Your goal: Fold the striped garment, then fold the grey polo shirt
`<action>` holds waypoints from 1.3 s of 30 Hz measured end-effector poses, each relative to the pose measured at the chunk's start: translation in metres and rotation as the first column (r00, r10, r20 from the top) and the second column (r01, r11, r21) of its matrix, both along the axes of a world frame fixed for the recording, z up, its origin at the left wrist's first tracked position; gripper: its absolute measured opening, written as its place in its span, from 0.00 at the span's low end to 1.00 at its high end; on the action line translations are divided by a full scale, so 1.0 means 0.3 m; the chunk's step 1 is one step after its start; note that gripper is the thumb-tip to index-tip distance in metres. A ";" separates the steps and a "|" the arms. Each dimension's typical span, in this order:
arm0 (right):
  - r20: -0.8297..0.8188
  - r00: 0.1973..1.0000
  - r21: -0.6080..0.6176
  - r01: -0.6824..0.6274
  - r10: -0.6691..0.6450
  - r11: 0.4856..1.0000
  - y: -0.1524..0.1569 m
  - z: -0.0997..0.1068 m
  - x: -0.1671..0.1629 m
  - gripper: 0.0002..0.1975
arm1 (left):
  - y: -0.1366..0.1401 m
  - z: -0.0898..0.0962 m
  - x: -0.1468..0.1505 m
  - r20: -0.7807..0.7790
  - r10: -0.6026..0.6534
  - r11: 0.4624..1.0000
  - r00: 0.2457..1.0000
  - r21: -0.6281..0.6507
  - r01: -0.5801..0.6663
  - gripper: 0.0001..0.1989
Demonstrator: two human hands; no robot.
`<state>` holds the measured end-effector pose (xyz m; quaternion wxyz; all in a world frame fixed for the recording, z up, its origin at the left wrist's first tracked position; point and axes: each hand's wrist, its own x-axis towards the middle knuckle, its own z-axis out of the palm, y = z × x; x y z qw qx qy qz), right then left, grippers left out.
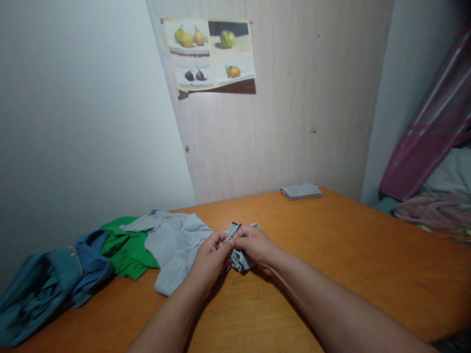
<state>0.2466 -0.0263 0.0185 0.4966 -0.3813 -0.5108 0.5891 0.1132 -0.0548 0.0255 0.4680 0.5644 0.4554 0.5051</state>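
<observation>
A light grey shirt [176, 240] lies spread out over the left-middle of the table, its right end bunched up. My left hand [214, 255] pinches the bunched cloth between thumb and fingers. Close against it, my right hand [255, 245] is closed on the same gathered part, thumb and forefinger together. A small fold with a dark edge sticks up between the two hands. My fingers partly hide the cloth they grip, so I cannot tell which part of the shirt it is.
Left of the shirt lie a green garment [128, 250] and blue-teal clothing [55, 279] on the orange-brown table [353, 260]. At the back sits a folded checked cloth or notebook [301, 190]. Fruit pictures [211, 54] hang on the wall; a purple curtain [423, 127] hangs right.
</observation>
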 end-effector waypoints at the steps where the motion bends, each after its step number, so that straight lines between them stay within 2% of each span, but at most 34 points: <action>1: 0.008 1.000 0.019 0.011 -0.011 1.000 -0.001 -0.001 -0.004 0.06 | -0.001 0.000 0.003 0.008 0.006 1.000 1.000 -0.003 -0.006 0.13; 5: 0.063 0.995 0.077 0.073 -0.078 0.994 0.011 -0.003 0.003 0.07 | 0.019 -0.002 -0.013 0.080 0.106 0.993 0.991 -0.066 -0.101 0.11; 8: 0.099 0.982 0.090 0.151 -0.160 0.984 0.036 -0.003 0.031 0.04 | 0.051 0.008 -0.052 0.200 0.248 0.965 0.948 -0.131 -0.225 0.09; 11: 0.015 0.966 0.092 0.255 -0.258 0.962 0.067 -0.007 0.062 0.02 | 0.068 0.030 -0.083 0.328 0.375 0.926 0.867 -0.166 -0.338 0.08; 13: -0.055 0.954 0.070 0.299 -0.296 0.952 0.087 -0.013 0.074 0.03 | 0.060 0.044 -0.087 0.324 0.395 0.918 0.860 -0.120 -0.377 0.10; 16: -0.121 0.942 0.032 0.318 -0.312 0.947 0.107 -0.019 0.080 0.05 | 0.026 0.051 -0.067 0.145 0.358 0.920 0.923 0.113 -0.374 0.10; 18: -0.156 0.939 0.023 0.315 -0.308 0.949 0.110 -0.018 0.081 0.07 | 0.004 0.041 -0.046 -0.062 0.297 0.923 0.953 0.273 -0.270 0.10; 20: -0.208 0.934 0.016 0.300 -0.290 0.954 0.104 -0.011 0.082 0.09 | -0.005 0.019 -0.028 -0.260 0.243 0.925 0.934 0.351 -0.143 0.10; 22: -0.259 0.934 -0.004 0.253 -0.245 0.967 0.091 0.001 0.084 0.10 | 0.000 -0.008 -0.019 -0.405 0.234 0.923 0.884 0.379 -0.071 0.08; 26: -0.279 0.954 -0.051 0.097 -0.107 0.994 0.059 0.031 0.087 0.12 | 0.033 -0.048 -0.028 -0.536 0.338 0.883 0.774 0.464 -0.064 0.05; 29: -0.228 0.970 -0.027 0.082 -0.086 0.996 0.047 0.045 0.088 0.12 | 0.051 -0.058 -0.036 -0.508 0.384 0.857 0.771 0.506 -0.093 0.04; 32: -0.143 0.984 0.021 0.113 -0.109 0.993 0.047 0.047 0.090 0.10 | 0.055 -0.062 -0.033 -0.454 0.326 0.891 0.829 0.441 -0.109 0.05; 34: -0.040 0.994 0.100 0.108 -0.105 0.989 0.050 0.037 0.090 0.10 | 0.052 -0.063 -0.028 -0.388 0.218 0.949 0.895 0.299 -0.102 0.06; 37: 0.157 0.987 0.258 0.002 -0.044 0.966 0.055 0.010 0.088 0.14 | 0.042 -0.053 -0.025 -0.243 0.069 0.996 0.968 0.074 -0.053 0.07; 39: 0.289 0.957 0.340 -0.067 -0.036 0.938 0.060 -0.010 0.085 0.14 | 0.035 -0.039 -0.028 -0.197 0.043 0.999 0.979 0.038 -0.037 0.08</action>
